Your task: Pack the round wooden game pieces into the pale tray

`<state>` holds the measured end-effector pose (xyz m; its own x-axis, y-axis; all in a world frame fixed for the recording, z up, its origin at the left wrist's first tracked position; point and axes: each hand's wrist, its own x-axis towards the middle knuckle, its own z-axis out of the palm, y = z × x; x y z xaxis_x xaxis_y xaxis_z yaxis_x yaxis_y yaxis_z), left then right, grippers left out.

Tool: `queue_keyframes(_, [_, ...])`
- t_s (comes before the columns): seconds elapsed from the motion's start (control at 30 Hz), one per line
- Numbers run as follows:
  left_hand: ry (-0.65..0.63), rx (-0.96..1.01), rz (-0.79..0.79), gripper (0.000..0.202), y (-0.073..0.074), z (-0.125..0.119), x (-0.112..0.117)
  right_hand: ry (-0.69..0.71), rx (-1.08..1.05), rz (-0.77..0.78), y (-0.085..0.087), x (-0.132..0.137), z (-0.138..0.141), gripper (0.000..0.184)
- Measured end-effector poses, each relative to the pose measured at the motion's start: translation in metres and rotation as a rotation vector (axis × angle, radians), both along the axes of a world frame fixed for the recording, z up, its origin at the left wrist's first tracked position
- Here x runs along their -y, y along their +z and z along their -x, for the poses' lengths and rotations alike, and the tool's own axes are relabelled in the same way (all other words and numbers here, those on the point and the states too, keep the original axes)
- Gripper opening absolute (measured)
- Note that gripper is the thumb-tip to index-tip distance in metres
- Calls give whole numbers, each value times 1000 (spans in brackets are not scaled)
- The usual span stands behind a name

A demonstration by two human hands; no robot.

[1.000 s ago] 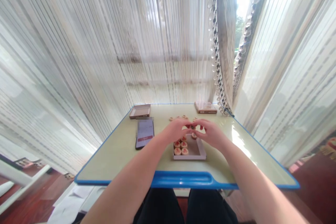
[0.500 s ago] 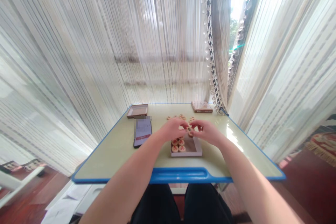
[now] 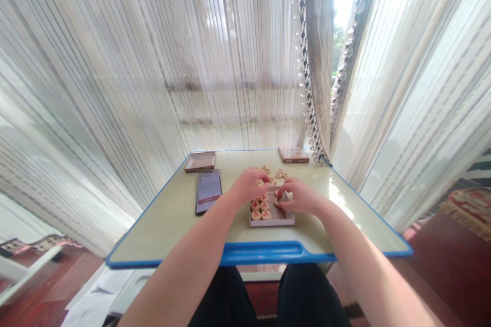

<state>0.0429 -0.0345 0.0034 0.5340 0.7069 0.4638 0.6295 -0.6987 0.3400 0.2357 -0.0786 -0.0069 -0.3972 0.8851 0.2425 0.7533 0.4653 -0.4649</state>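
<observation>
A small grey box (image 3: 286,218) sits near the front of the table and holds several round wooden chess pieces (image 3: 260,209) with red marks along its left side. My right hand (image 3: 299,197) is curled over the box's far right part, fingertips pinched on a chess piece (image 3: 279,200) down inside it. My left hand (image 3: 249,185) hovers just past the box's far left corner, fingers curled over the loose chess pieces (image 3: 274,173) scattered on the table; whether it holds one is hidden.
The pale table has a blue rim (image 3: 261,254). A dark phone (image 3: 208,192) lies left of the box. A shallow brown box lid (image 3: 200,161) sits at the far left, and a flat brown box (image 3: 293,154) at the far right. Sheer curtains (image 3: 153,61) surround the table.
Both hands came apart from their meeting above the box. My right hand dropped into the box with a piece; my left moved back toward the loose pieces.
</observation>
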Motion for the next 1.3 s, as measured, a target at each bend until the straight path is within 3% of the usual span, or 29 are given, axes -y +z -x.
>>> queue_keyframes(0.9, [40, -97, -75, 19, -1, 3, -3, -15, 33, 30, 1, 0, 2, 17])
queue_keyframes(1.3, [7, -105, -141, 17, 3, 0, 2, -43, 63, -52, 1, -2, 1, 9])
